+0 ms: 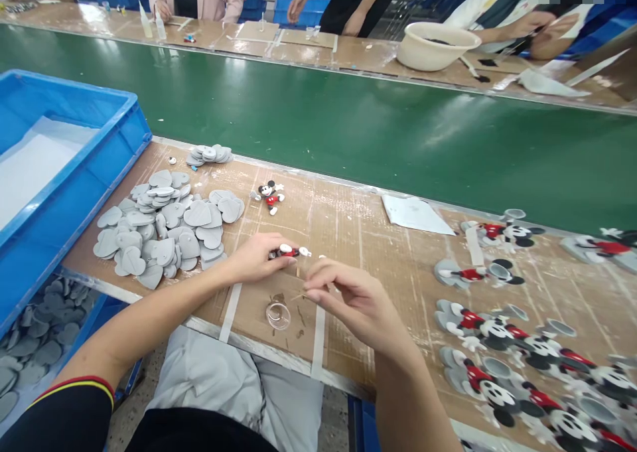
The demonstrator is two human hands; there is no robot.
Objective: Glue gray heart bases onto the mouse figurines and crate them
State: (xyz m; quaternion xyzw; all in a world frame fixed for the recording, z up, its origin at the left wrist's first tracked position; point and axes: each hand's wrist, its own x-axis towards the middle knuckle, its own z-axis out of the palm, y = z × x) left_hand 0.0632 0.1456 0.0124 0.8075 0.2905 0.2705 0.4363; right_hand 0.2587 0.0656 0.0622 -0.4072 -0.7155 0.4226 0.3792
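Beyond the left hand (253, 256), a heap of grey foam hearts (164, 233) stood in the way. Ahead of the right hand (348, 302), the cardboard bench top (343, 239) gave passage up to a white paper sheet (415, 214), with Mickey Mouse foam figures (482, 329) crowding its right. A small glass dish (277, 315) sat just below, between both hands.

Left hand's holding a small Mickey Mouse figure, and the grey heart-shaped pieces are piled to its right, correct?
No: the grey heart-shaped pieces are piled to the left of the left hand, as the head view shows. It does hold the small Mickey Mouse figure.
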